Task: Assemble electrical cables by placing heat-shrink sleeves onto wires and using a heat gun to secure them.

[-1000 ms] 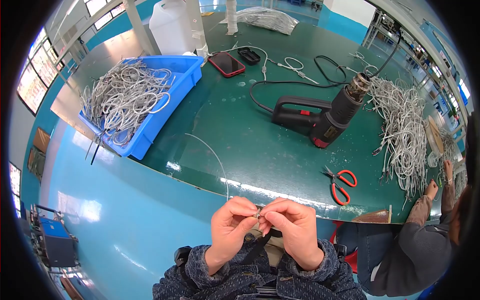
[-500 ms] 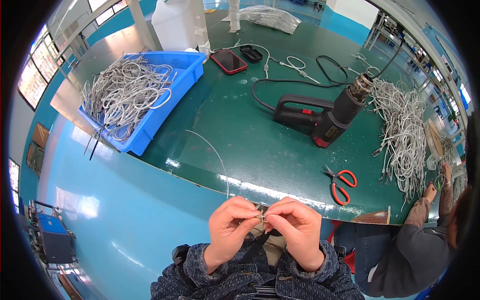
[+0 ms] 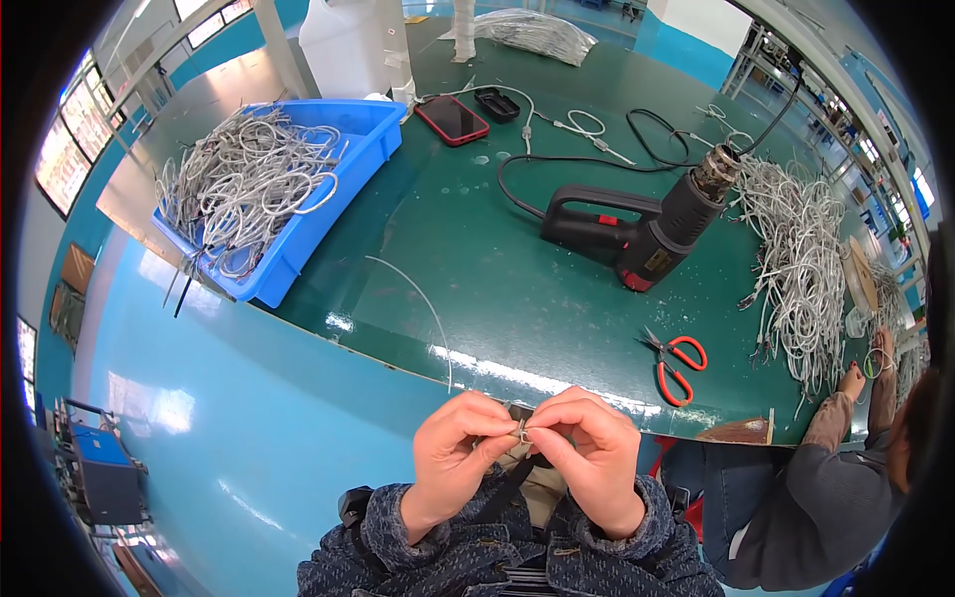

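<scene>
My left hand [image 3: 461, 453] and my right hand [image 3: 589, 453] meet in front of my body, just off the near table edge. Both are closed in a fingertip pinch on thin wires [image 3: 521, 432], whose ends are mostly hidden by the fingers. A pale cable [image 3: 423, 303] curves over the green table toward my left hand; whether it joins the pinched wires cannot be made out. Right of my hands lie small scissors [image 3: 676, 368] with red-orange handles. Beyond them a black heat gun [image 3: 657, 234] rests with its metal nozzle tilted up.
At left, a blue bin [image 3: 298, 234] holds tangled grey cables. A phone [image 3: 453, 119] and a small black tray [image 3: 496, 103] lie farther back. A large cable heap [image 3: 796, 269] covers the right side, beside a co-worker's hand [image 3: 852, 382]. A white jug [image 3: 343, 50] stands behind.
My hands keep almost the same place, with fingertips shifting slightly on the wires. The whole view has slid a little. At right, the co-worker's hands have moved slightly with a cable loop.
</scene>
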A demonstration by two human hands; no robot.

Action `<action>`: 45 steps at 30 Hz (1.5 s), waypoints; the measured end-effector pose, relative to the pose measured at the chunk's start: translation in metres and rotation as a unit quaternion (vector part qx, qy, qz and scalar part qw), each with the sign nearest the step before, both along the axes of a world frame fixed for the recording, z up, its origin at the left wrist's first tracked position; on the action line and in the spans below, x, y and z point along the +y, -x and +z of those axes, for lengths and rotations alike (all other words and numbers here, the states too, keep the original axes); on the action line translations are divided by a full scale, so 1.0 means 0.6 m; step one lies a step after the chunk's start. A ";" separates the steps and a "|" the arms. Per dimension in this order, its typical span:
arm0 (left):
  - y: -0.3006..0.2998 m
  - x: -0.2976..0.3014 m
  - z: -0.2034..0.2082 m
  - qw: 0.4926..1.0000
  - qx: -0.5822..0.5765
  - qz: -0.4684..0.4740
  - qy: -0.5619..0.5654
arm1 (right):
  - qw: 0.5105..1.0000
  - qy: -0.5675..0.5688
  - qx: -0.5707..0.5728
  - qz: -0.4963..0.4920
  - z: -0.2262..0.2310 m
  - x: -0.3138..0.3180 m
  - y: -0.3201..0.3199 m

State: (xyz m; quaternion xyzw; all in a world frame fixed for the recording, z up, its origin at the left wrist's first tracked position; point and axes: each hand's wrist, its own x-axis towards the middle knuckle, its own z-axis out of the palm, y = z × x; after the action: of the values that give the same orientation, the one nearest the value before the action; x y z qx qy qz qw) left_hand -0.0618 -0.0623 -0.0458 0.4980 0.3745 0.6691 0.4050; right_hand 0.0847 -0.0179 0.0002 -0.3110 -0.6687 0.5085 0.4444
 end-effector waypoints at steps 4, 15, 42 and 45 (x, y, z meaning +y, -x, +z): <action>-0.009 0.000 -0.003 0.995 -0.091 -0.025 0.015 | 0.999 0.039 0.028 -0.006 0.002 -0.005 0.004; -0.006 0.007 -0.007 0.989 -0.136 -0.057 0.014 | 0.999 0.038 0.019 -0.014 -0.003 0.001 0.000; -0.059 0.063 0.099 0.975 -0.130 -0.171 0.063 | 0.972 -0.166 -0.041 -0.161 0.059 0.017 -0.093; -0.061 0.057 0.095 0.974 -0.133 -0.171 0.070 | 0.972 -0.176 -0.033 -0.149 0.062 0.016 -0.075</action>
State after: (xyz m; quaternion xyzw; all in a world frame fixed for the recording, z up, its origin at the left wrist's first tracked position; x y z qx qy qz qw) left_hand -0.0252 -0.0281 0.0111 0.4316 0.2727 0.6224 0.5933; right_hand 0.1297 -0.0083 0.0377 -0.3407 -0.7082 0.2999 0.5408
